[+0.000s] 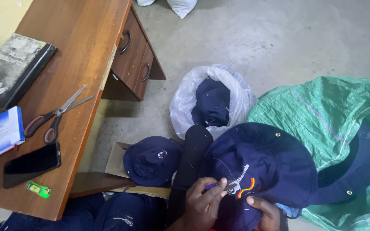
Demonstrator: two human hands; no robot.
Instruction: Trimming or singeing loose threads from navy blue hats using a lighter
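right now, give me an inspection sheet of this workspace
surface: wooden desk with drawers at left; grey concrete floor below.
job's things: navy bucket hat with an embroidered emblem on the lap; a thin purple tool at the emblem.
clutter: scissors, black book, small box, phone and green lighter on the desk.
grippers: left hand pinches the purple tool; right hand grips the hat's crown.
cables: nothing seen.
surroundings: clear bag of navy hats, green woven sack with another hat, one more hat on a cardboard box.
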